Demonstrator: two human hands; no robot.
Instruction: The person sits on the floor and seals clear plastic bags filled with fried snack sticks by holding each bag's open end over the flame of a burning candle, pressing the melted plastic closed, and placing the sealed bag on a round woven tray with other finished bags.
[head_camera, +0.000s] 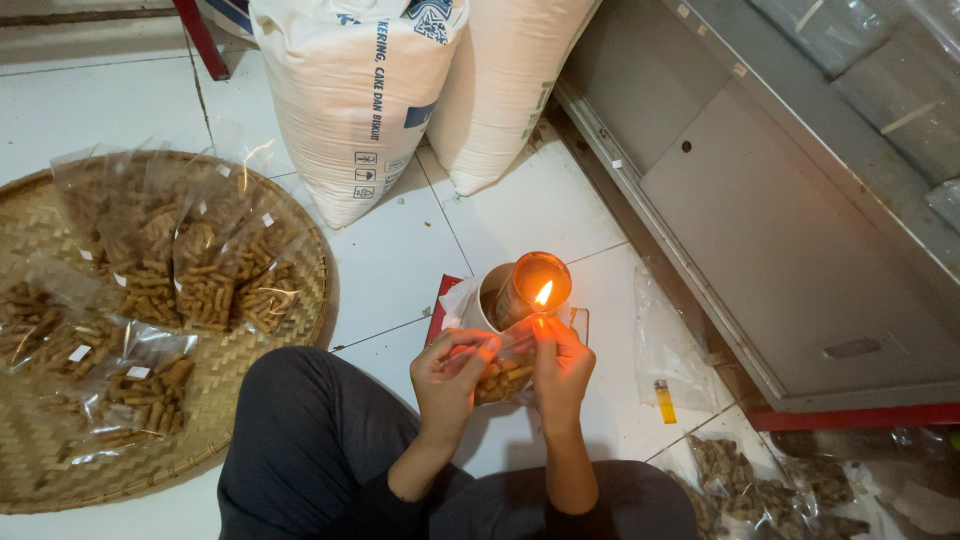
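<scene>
1. The person sits on the white tiled floor (400, 250), legs crossed in dark trousers (300, 440), both hands raised in front of the lap.
2. The left hand (450, 375) is closed on a small clear snack bag (503, 375) of brown sticks, thumb and fingers pinched on its top left corner, so the open edge is pulled flat.
3. The right hand (562, 365) is pinched shut on the same bag's top right corner. Between them the two hands stretch the bag's mouth taut.
4. The bag's upper edge sits right at the candle flame (543, 294), at twelve o'clock from the hands. To my eye it is held there so the heat can melt the plastic edge together.
5. The flame burns beside a glowing orange glass (540, 280) and a pale cup (490, 295); I cannot tell which of them holds the candle. They stand close to the knees, within easy reach.
6. At nine o'clock lies a round woven tray (290, 330) loaded with more clear bags (200, 260) of the same snack, spread flat and close at hand.
7. At four o'clock a yellow lighter (665, 402) lies on the floor beside loose plastic sheeting (665, 345); further bags (760, 490) of darker snacks sit at five o'clock.
8. Two big white sacks (360, 90) lean at twelve o'clock, and a grey metal cabinet (780, 230) runs along at two o'clock.
</scene>
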